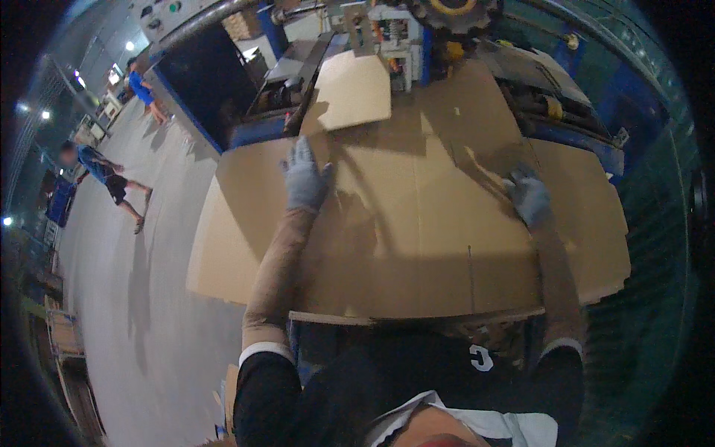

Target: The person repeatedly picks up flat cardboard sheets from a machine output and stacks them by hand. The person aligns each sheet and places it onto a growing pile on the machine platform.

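Note:
A wide brown cardboard sheet (pixel 439 231) lies spread out before me, its near edge close to my body. My left hand (pixel 305 182), in a grey glove, rests on the left part of the sheet with its fingers spread. On the right, my right hand (pixel 530 197), gloved alike, has its fingers curled at a raised cardboard edge (pixel 484 173); part of the fingers is hidden. A smaller, paler cardboard piece (pixel 354 89) lies beyond my left hand, against the machine.
Ahead stands a machine with blue side frames (pixel 216 82), metal rails and a dark wheel (pixel 456 11). A grey floor (pixel 167 298) stretches along the left, where two people walk or stand at a distance. Dark green sheeting (pixel 648 313) hangs on the right.

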Motion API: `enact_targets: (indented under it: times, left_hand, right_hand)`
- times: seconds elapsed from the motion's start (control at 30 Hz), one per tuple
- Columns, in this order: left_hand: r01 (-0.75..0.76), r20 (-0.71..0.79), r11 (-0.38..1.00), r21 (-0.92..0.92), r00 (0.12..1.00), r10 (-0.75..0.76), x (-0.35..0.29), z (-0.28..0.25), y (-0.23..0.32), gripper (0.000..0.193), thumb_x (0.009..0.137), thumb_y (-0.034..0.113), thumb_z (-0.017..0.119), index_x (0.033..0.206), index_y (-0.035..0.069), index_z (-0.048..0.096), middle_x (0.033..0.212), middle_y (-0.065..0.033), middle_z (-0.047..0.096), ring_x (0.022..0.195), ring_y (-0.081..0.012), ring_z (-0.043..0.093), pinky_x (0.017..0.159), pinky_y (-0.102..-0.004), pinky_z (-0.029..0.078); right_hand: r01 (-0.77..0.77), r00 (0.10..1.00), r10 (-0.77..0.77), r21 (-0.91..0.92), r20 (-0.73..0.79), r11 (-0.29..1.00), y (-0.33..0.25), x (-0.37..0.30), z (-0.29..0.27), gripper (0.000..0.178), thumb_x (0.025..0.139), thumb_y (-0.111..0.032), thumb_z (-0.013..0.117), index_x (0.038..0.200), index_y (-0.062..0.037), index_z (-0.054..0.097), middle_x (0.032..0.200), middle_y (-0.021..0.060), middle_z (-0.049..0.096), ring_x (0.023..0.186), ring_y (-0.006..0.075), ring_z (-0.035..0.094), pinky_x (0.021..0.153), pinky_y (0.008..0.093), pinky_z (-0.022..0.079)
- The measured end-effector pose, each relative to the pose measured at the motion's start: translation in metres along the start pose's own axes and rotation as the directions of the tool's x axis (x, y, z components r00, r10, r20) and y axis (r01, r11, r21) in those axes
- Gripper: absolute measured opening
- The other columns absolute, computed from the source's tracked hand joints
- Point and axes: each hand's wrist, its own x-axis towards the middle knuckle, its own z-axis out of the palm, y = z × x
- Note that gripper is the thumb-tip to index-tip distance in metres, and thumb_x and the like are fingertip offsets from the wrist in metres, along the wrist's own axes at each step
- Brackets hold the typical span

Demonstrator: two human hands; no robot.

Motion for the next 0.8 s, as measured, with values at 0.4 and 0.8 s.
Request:
enact_targets:
  times: [0.4, 0.8]
  left_hand:
    - [0.775, 0.036, 0.617, -0.135, 0.626, -0.779, -0.222, -0.124, -0.036, 0.082, 0.086, 0.042, 0.063, 0.141, -0.009, 0.03, 0.145, -0.0357, 0.027, 0.139, -0.0458, 0.021, 0.115, -0.0472, 0.017]
    - [0.629, 0.08, 0.774, -0.077, 0.777, -0.624, -0.24, -0.126, 0.044, 0.072, 0.084, 0.037, 0.062, 0.141, 0.002, 0.037, 0.148, -0.0358, 0.015, 0.136, -0.0587, 0.007, 0.11, -0.0631, 0.012]
  right_hand:
    - [-0.007, 0.969, -0.047, 0.219, 0.241, 0.976, -0.045, 0.083, 0.048, 0.05, 0.091, -0.033, 0.055, 0.129, -0.0011, 0.052, 0.117, 0.0217, 0.06, 0.112, 0.0328, 0.056, 0.094, 0.0395, 0.047]
    - [0.16, 0.913, -0.111, -0.095, 0.392, 0.983, -0.003, 0.095, 0.07, 0.037, 0.089, -0.028, 0.056, 0.118, -0.004, 0.056, 0.105, 0.0164, 0.06, 0.098, 0.0307, 0.056, 0.08, 0.0404, 0.046]
